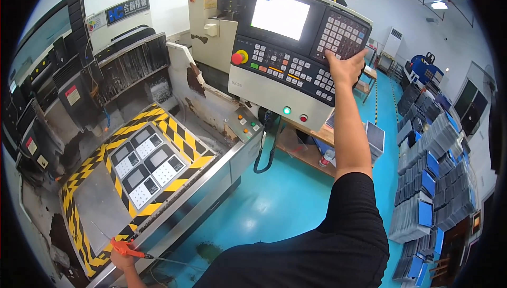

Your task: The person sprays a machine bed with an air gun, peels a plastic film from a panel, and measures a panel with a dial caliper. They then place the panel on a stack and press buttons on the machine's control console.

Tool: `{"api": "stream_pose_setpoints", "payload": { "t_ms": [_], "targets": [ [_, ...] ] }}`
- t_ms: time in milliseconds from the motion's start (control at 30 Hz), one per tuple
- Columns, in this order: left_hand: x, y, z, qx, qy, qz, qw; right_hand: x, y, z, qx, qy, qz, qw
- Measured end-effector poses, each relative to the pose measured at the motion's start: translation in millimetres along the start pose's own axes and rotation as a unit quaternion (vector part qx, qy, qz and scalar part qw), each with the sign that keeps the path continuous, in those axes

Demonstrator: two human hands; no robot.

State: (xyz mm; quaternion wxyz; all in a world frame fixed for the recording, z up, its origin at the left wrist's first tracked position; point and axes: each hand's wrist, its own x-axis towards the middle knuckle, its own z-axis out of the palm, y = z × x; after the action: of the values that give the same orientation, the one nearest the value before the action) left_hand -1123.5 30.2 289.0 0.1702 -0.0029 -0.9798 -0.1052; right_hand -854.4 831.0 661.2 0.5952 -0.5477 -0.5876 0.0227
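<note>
Right hand (346,68) raised, fingers pressing the control panel (296,50) keypad, left hand (122,256) clenched on an orange air gun (128,248) at the machine bed's (95,209) near edge, four grey panels (148,164) inside striped borders, open teal floor (274,203) between.

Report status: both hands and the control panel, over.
Right hand pressing keys on control panel. Left hand shut on orange air gun at machine bed edge. Nothing blocking either.
</note>
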Motion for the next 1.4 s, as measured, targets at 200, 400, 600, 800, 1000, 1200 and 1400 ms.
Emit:
{"api": "stream_pose_setpoints", "payload": {
  "t_ms": [200,400,600,800,1000,1200,1400],
  "targets": [
    [-1.2,7.9,-7.5,0.017,-0.003,0.014,1.0,31.3,57.5,15.9,0.435,-0.124,-0.069,0.889],
    [-2.2,9.9,-14.2,0.004,-0.028,0.028,0.999,36.0,77.6,16.0,0.527,-0.195,-0.014,0.827],
    [1.5,-7.8,1.1,0.021,-0.036,0.032,0.999,29.0,78.1,19.7,0.517,-0.185,-0.064,0.834],
    [0.5,4.5,-8.9,0.04,-0.065,0.027,0.997,21.6,73.4,3.2,0.518,-0.215,-0.074,0.825],
    [2.4,-4.5,4.0,0.045,-0.022,0.05,0.998,25.7,80.1,9.1,0.514,-0.204,-0.063,0.831],
    [4.5,-23.6,13.2,0.053,-0.012,0.053,0.997,23.6,72.9,15.5,0.526,-0.197,-0.048,0.826],
    [2.2,-1.3,5.7,0.014,-0.01,0.027,0.999,33.1,73.4,23.2,0.457,-0.141,-0.049,0.877]
  ]
}}
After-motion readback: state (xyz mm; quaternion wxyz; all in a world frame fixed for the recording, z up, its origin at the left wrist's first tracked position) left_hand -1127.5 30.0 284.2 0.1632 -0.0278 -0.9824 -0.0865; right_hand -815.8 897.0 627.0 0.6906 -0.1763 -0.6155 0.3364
